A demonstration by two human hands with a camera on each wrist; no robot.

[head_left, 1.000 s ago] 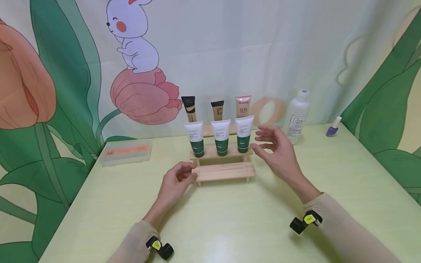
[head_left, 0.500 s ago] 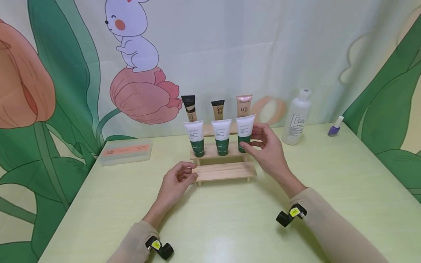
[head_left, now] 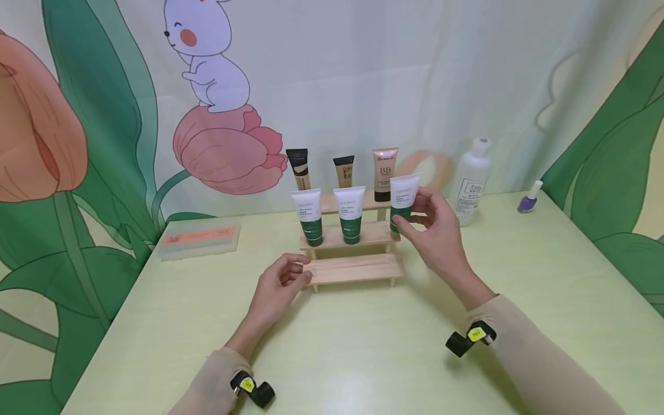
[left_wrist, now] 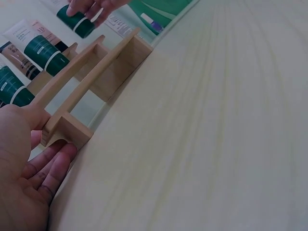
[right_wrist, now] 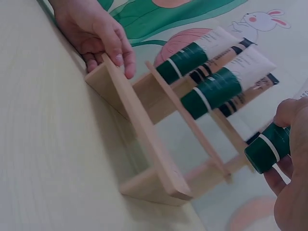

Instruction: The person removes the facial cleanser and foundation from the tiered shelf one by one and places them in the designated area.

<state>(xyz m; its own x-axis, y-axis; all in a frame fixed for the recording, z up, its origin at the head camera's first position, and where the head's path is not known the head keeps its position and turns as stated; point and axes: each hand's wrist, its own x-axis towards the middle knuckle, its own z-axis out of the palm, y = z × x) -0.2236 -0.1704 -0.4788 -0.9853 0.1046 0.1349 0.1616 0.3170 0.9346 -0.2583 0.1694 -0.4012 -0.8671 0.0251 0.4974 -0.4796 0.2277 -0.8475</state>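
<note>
A stepped wooden display stand (head_left: 358, 272) sits on the table. My left hand (head_left: 277, 283) grips the left end of its lowest step, thumb on top and fingers below, as the left wrist view shows. My right hand (head_left: 438, 236) pinches a white-and-green squeeze tube (head_left: 403, 193) between thumb and fingers, at the right end of the middle step. In the right wrist view this tube's green cap (right_wrist: 264, 150) is raised off the stand. Two matching tubes, a left one (head_left: 309, 212) and a centre one (head_left: 350, 210), stand on the middle step.
On the top step stand two black-capped beige tubes (head_left: 299, 167) and a pink BB cream tube (head_left: 385, 173). A white bottle (head_left: 471, 184) and purple nail polish (head_left: 527, 199) stand at the back right. A flat translucent case (head_left: 199, 239) lies at the back left.
My right hand came in from the right, took hold of the rightmost green-and-white tube, and lifted it slightly up and to the right. My left hand stays on the stand.
</note>
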